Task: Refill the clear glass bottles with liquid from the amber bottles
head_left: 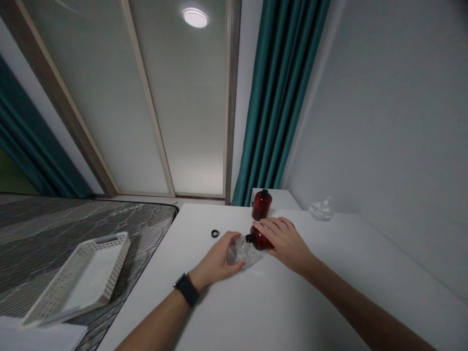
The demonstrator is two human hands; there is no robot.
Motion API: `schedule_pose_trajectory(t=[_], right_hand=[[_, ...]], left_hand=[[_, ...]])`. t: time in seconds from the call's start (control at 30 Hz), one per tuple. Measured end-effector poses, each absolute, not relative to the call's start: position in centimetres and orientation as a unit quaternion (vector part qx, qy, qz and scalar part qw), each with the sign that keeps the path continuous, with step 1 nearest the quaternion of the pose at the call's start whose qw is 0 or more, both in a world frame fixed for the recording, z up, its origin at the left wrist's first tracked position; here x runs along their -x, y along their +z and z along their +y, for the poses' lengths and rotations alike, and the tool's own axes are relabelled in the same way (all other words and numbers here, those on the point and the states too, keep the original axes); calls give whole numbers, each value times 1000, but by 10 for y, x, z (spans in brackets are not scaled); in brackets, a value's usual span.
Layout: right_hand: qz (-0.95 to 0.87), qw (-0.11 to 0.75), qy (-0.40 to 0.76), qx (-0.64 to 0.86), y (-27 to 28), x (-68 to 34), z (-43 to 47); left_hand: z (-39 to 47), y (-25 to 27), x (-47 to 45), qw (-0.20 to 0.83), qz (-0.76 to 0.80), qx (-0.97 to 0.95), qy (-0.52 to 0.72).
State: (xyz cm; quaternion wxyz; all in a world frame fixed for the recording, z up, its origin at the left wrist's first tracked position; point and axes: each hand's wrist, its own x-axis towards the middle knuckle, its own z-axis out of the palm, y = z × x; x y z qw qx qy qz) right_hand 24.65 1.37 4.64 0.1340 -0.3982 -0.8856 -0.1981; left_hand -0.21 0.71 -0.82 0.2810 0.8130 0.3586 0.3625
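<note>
My right hand point(281, 241) is wrapped over a dark red-brown bottle point(260, 240), which lies tipped on its side. Its black neck points left, towards a crumpled-looking clear plastic piece point(244, 251). Around that clear piece curl the thumb and fingers of my left hand point(219, 261); whether it is a bag or a cup I cannot tell. A small black ring point(215, 233) lies on the white table just beyond my left hand. Behind the tipped bottle stands a second red-brown bottle point(262, 204), upright with a black top.
The white table point(292, 312) meets a grey wall on the right. Clear crumpled plastic point(321, 209) lies at its far right. To the left, a white perforated basket point(82, 275) rests on a grey striped surface, with white sheets point(40, 336) beside it. Teal curtains point(281, 97) hang behind.
</note>
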Motion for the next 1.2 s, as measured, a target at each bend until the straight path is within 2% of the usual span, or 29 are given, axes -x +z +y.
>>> schedule_pose_trajectory(t=[0.47, 0.93, 1.2], right_hand=[[-887, 136, -203, 393, 46, -247, 15], [-890, 134, -193, 391, 47, -247, 15], [-889, 140, -195, 390, 47, -247, 16]], left_hand=[[10, -11, 5, 282, 376, -810, 351], [12, -6, 6, 344, 389, -775, 360], [11, -1, 5, 288, 383, -799, 363]])
